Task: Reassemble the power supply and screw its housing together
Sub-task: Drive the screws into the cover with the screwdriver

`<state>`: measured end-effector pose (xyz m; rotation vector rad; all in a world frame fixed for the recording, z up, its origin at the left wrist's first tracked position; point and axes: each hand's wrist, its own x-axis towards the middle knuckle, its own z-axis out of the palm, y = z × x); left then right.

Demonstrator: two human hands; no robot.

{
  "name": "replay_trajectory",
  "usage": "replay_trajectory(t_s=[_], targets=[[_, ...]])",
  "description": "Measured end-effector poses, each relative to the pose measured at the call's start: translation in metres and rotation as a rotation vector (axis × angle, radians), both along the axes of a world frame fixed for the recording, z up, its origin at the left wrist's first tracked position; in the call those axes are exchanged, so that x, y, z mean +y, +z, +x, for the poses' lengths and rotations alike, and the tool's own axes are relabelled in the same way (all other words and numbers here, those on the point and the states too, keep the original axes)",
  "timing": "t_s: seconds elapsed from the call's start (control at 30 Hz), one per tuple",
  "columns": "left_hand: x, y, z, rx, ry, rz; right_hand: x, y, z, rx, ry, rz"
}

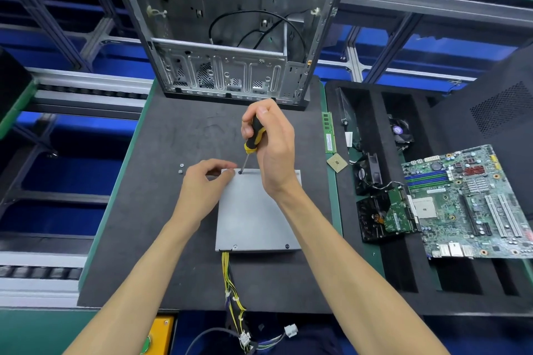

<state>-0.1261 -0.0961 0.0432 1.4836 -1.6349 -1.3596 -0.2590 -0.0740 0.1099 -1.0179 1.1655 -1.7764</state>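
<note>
The grey metal power supply (251, 216) lies flat on the dark mat, its yellow cable bundle (230, 291) trailing toward me. My right hand (274, 150) grips a black-and-yellow screwdriver (252, 138), held nearly upright with its tip in a screw (240, 172) at the housing's far left corner. My left hand (204, 184) rests on that same corner, fingers curled beside the screw, and appears to hold nothing. Two loose screws (180, 168) lie on the mat left of the housing. One screw (235, 247) sits in the near edge.
An open computer case (230, 37) stands at the back of the mat. At right, a foam tray (403, 268) holds a motherboard (467, 202), a hard drive (386, 216), fans, a RAM stick (328, 132) and a CPU (337, 162).
</note>
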Motion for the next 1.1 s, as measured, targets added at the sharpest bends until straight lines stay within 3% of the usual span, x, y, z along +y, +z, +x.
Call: replay_trajectory(t_s=[0.37, 0.53, 1.1], targets=[[0.0001, 0.0001, 0.0002, 0.015, -0.002, 0.006, -0.0015, 0.0017, 0.0051, -0.05, 0.088, 0.094], [0.0003, 0.0005, -0.0004, 0.008, -0.001, 0.003, -0.0034, -0.0006, 0.0013, 0.02, 0.076, 0.125], [0.0035, 0.0027, 0.0002, 0.013, -0.019, -0.009, -0.0063, -0.0013, 0.0047, 0.001, 0.07, 0.112]])
